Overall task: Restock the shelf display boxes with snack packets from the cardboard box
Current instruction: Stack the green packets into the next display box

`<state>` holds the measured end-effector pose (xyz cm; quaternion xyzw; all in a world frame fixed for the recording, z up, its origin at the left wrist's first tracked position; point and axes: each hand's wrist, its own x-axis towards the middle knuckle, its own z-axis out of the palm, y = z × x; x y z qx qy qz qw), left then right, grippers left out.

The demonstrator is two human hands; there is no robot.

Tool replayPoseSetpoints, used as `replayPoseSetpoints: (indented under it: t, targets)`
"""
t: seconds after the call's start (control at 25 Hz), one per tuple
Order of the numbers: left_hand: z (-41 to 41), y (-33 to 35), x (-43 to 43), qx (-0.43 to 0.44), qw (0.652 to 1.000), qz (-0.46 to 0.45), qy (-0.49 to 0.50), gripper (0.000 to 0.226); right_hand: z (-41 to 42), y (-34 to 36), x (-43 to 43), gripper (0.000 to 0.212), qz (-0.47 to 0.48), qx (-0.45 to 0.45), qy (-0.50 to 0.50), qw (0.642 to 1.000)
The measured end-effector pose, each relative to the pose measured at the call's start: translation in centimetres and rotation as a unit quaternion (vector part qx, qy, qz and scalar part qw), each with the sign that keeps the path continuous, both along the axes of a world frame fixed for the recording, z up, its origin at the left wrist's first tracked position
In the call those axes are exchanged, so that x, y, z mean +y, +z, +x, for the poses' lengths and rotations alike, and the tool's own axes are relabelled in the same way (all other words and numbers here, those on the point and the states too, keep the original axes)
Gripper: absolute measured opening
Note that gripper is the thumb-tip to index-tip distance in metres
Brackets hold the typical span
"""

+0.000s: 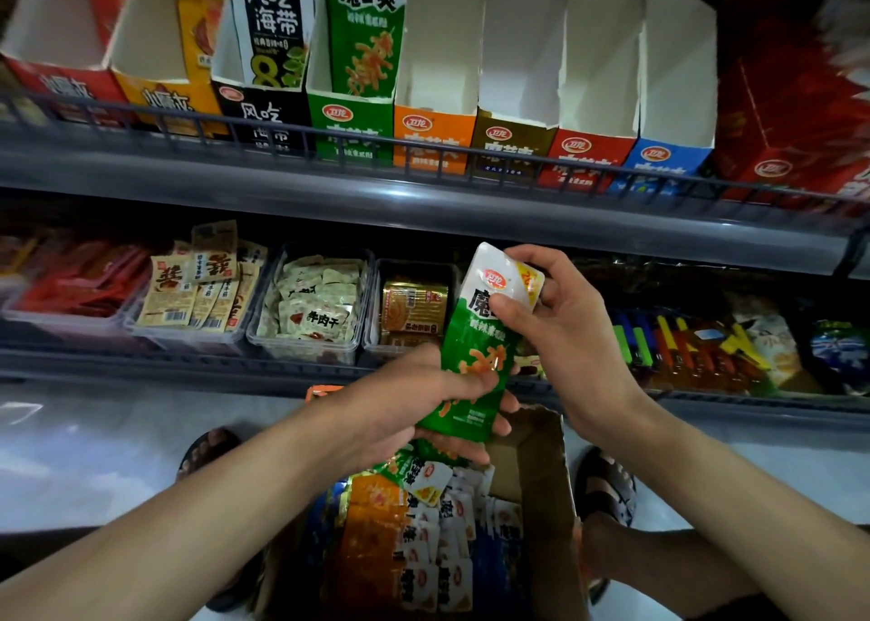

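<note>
A stack of green snack packets (480, 343) stands upright between my hands, in front of the lower shelf. My left hand (423, 404) grips its lower end from below and behind. My right hand (560, 333) pinches the white top of the stack with thumb and fingers. Below them the open cardboard box (541, 470) sits on the floor, holding several orange, green and white packets (423, 526). On the upper shelf, the green display box (350, 128) has a few green packets standing in it. The orange (433, 135), brown, red and blue display boxes beside it show only white insides.
A black display box (263, 112) holds black-and-white packets. A wire rail (423, 150) runs along the upper shelf's front. Clear tubs (310, 338) of small snacks line the lower shelf. A large red carton (791, 117) stands at the upper right. My sandalled feet flank the cardboard box.
</note>
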<state>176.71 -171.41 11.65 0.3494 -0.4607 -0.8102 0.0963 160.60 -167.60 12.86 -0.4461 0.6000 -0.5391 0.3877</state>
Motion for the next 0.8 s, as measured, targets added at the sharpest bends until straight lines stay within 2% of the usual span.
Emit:
replayPoseSetpoints:
  t: [0.12, 0.24, 0.36, 0.56, 0.68, 0.8]
  targets:
    - [-0.2, -0.7, -0.2, -0.030, 0.999, -0.035, 0.026, 0.031, 0.1, -0.5, 0.0, 0.036, 0.004, 0.083, -0.003, 0.997]
    - [-0.4, -1.1, -0.2, -0.058, 0.993, -0.096, 0.039, 0.023, 0.5, -0.8, 0.3, 0.044, 0.011, 0.150, 0.014, 0.989]
    - [-0.6, -1.0, -0.2, -0.079, 0.985, -0.145, 0.040, 0.019, 1.0, -0.5, 0.5, 0.051, 0.017, 0.163, 0.018, 0.986]
    - [-0.6, -0.9, -0.1, -0.101, 0.979, -0.174, 0.037, 0.018, 1.0, -0.7, 0.4, 0.051, 0.009, 0.188, 0.016, 0.982]
    - [-0.3, -0.7, -0.5, -0.092, 0.980, -0.171, 0.034, 0.020, 0.8, -0.4, 0.3, 0.051, 0.002, 0.160, 0.018, 0.987]
    - [0.2, 0.2, -1.3, -0.044, 0.991, -0.128, 0.005, 0.023, -0.4, 0.8, -0.3, 0.056, 0.017, 0.075, 0.008, 0.997]
